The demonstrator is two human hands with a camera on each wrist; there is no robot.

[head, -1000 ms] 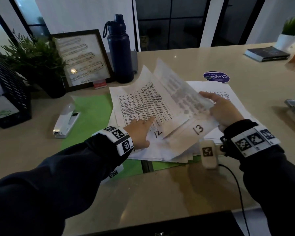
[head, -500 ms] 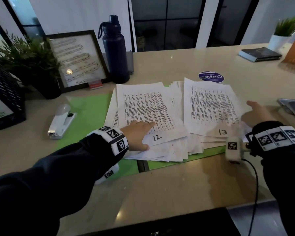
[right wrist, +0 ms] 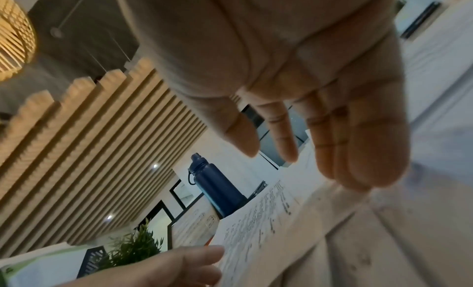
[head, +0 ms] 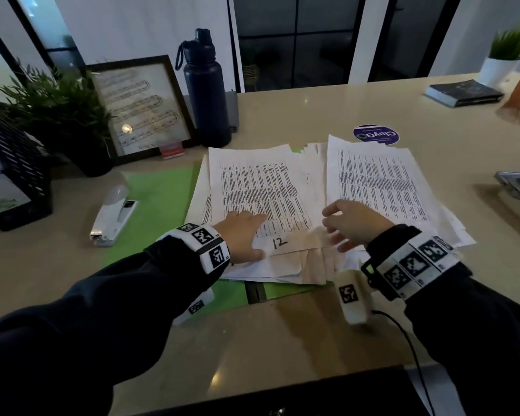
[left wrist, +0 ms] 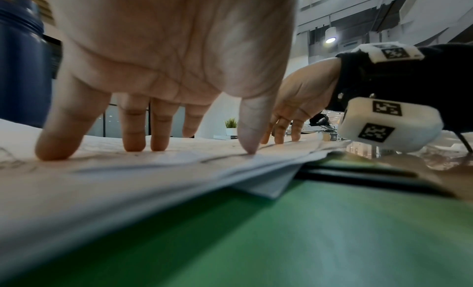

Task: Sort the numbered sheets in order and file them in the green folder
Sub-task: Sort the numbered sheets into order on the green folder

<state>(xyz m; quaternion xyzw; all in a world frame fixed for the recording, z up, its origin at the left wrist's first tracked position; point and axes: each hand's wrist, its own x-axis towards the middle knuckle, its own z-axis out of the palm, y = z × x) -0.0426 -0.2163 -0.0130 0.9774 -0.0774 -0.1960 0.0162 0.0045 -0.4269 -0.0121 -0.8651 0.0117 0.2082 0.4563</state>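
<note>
Under my left hand (head: 243,235), the top white printed sheet (head: 258,190) of the left pile bears a handwritten "12" on its near margin, at 3 o'clock from my thumb. Its columns of print are too small to read. At 12 o'clock from the right pile, a round purple sticker (head: 376,135) on the beige counter reads "ClayGo", upside down to me. The square black-and-white marker codes on my white wristbands (head: 204,244) carry no readable words
</note>
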